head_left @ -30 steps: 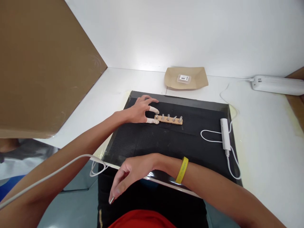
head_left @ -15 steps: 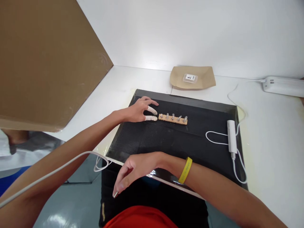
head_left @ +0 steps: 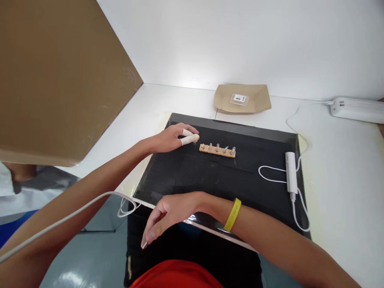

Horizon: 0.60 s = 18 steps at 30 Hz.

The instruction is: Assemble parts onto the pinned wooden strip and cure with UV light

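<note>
My left hand point(head_left: 177, 136) is over the left part of a black ribbed mat point(head_left: 192, 176). White finger cots cover its thumb and forefinger, whose tips are pinched together; a small translucent bit shows there, too little to name. Just right of those fingertips lies a narrow wooden strip point(head_left: 217, 151) with several small clear and metallic pieces standing or leaning along it. Past the mat's front edge, my right hand point(head_left: 163, 220) hangs over my lap, fingers bent down. A small shiny metal piece point(head_left: 144, 245) sticks out from its pinched fingertips; the rest is hidden.
A brown paper tray point(head_left: 258, 98) holding a labelled clear box point(head_left: 239, 99) stands by the back wall. A white device point(head_left: 291, 172) with looped cable lies on the mat's right side. A white power strip point(head_left: 357, 110) sits far right, a large cardboard panel point(head_left: 66, 80) at left.
My left thumb and forefinger have come together from apart, and that hand has shifted slightly away from the strip. My right hand stays in the same place with the metal piece.
</note>
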Motion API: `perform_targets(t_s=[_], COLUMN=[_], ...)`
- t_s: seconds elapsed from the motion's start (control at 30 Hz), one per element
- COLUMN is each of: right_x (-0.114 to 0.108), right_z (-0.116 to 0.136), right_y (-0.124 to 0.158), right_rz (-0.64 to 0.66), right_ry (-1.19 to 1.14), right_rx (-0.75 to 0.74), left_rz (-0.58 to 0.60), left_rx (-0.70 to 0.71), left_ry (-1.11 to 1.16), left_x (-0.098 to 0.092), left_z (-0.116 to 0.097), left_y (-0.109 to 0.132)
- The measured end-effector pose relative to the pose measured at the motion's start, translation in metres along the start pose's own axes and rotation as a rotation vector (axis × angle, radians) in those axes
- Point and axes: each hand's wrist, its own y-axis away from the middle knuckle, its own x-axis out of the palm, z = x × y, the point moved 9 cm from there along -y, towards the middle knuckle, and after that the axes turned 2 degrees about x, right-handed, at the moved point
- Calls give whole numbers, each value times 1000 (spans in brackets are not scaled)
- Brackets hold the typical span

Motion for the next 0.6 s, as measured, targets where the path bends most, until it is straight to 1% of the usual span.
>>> perform_targets(t_s=[0.13,0.33,0.47,0.6], right_x=[-1,-2,-1,0], right_z=[0,1,0,0], right_y=[0,0,0,0], right_rz=[-6,-9,-1,-1], right_ry=[4,7,-1,-10], right_rx=[3,-6,0,9], left_rz=[-20,-67,-5,71], left_rx=[30,112,175,174], left_ry=[-16,-170,-264,-345], left_x=[4,4,8,15], left_z=[-1,2,2,6], left_y=[-2,-5,0,0])
